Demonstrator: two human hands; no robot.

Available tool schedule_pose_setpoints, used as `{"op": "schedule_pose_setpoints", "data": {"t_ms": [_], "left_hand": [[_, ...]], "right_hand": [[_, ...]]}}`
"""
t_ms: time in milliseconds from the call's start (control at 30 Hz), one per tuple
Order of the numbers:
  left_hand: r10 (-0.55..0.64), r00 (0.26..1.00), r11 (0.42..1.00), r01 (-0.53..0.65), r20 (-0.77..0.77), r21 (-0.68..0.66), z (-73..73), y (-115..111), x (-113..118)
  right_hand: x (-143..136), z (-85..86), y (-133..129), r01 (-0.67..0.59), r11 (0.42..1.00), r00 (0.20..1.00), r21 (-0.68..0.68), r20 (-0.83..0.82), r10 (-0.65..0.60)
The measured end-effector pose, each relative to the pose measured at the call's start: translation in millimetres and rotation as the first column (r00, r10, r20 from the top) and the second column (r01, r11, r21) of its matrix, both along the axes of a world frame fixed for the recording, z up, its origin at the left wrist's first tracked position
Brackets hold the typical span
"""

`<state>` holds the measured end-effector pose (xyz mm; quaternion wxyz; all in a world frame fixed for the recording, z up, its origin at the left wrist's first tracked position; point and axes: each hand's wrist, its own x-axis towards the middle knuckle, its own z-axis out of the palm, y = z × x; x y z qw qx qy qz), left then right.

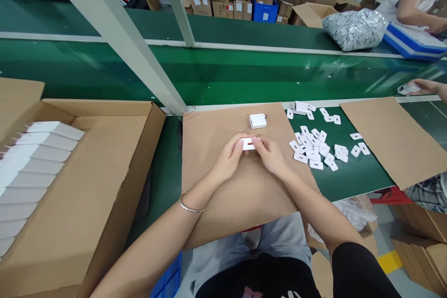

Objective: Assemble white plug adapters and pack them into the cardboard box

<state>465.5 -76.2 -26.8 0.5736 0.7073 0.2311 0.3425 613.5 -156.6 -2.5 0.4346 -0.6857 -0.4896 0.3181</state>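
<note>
Between my left hand (231, 156) and my right hand (270, 153) is a small white piece (248, 144) with a red mark in its middle. The fingertips of each hand pinch one end of it, above a brown cardboard sheet (216, 125). Just beyond the hands a white block with metal prongs (257, 121) lies on the sheet. To the right, several flat white plates with dark slots (313, 144) are scattered over the green table (345, 179). Another white block (300, 107) lies behind them.
An open carton (139, 149) with rows of white boxes (45, 142) stands at the left. A pale metal post (139, 51) rises behind the sheet. Another cardboard sheet (394, 139) lies right. Another person's hand (424, 87) holds something at the right edge.
</note>
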Motion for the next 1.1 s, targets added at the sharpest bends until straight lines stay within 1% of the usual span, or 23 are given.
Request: {"op": "schedule_pose_setpoints", "data": {"t_ms": [200,400,667,967,1100], "left_hand": [[-0.024,1.000,0.998,0.024,0.002,-0.057,-1.4,0.6,0.9],[-0.028,1.000,1.000,0.028,0.008,0.002,-1.4,-1.0,2.9],[0.028,0.999,0.999,-0.029,0.035,0.022,-1.5,-0.6,2.2],[0.058,0.998,0.998,-0.058,0.019,0.003,-1.8,0.6,-0.5],[0.019,1.000,1.000,-0.018,-0.019,0.023,-3.6,1.1,-2.0]], "right_hand": [[0.2,-2.1,0.7,0.010,1.000,1.000,0.000,0.011,-0.010],[1.6,-1.8,0.1,-0.008,1.000,1.000,-0.001,0.018,0.008],[-0.4,-4.9,5.2,-0.036,0.999,0.987,0.036,-0.155,0.041],[-7.0,-7.1,2.2,-0.038,0.999,0.989,0.026,-0.139,0.041],[-5.4,-7.1,1.5,-0.054,0.998,0.989,0.010,-0.139,0.055]]}}
